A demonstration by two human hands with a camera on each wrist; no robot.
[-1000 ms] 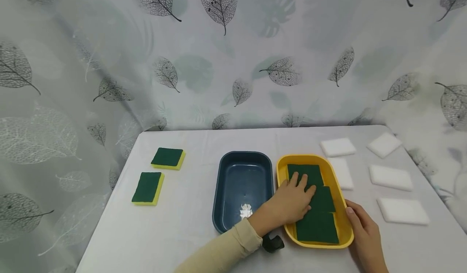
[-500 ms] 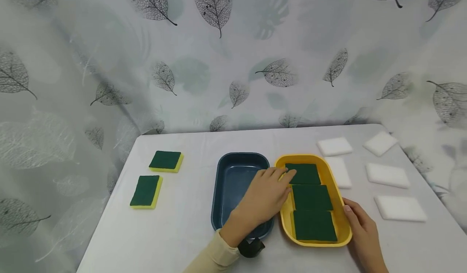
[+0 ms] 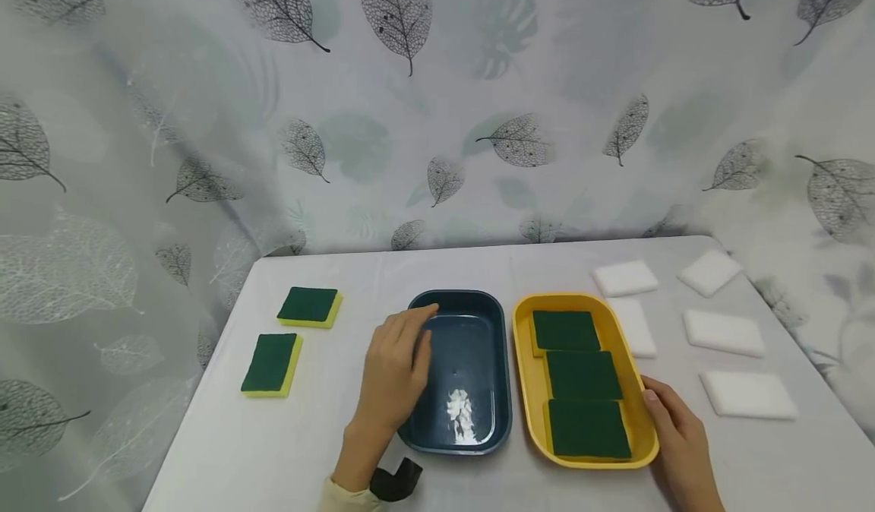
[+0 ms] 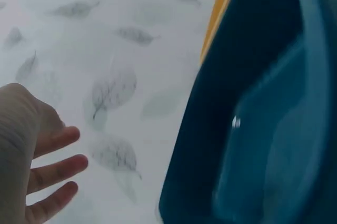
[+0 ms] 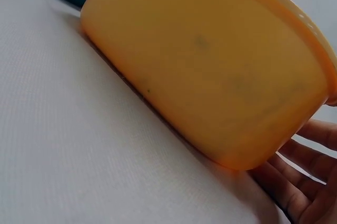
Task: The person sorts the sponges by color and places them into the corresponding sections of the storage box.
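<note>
My left hand [image 3: 393, 368] is over the left rim of the dark blue tray [image 3: 461, 360], fingers loosely bent and holding nothing. In the left wrist view its fingers [image 4: 60, 166] stand apart, away from the tray wall. Right beside it is a yellow tray [image 3: 637, 413] with three green-and-yellow scouring sponges lying in a column: a far sponge [image 3: 563, 331], a middle sponge [image 3: 584, 375] and a near sponge [image 3: 589, 428], green sides up. My right hand [image 3: 683, 440] holds the yellow tray's right side, thumb at the rim, fingers [image 5: 305, 161] against the outer wall.
Two more scouring sponges, a farther one [image 3: 307, 304] and a nearer one [image 3: 269, 362], lie at the left of the white-covered table [image 3: 273, 451]. Several white sponges [image 3: 724, 332] lie on the right. A leaf-patterned curtain [image 3: 376, 178] hangs behind.
My left hand has left the sponges in the yellow tray and moved leftward across the blue tray to its left rim. The right hand has stayed at the yellow tray.
</note>
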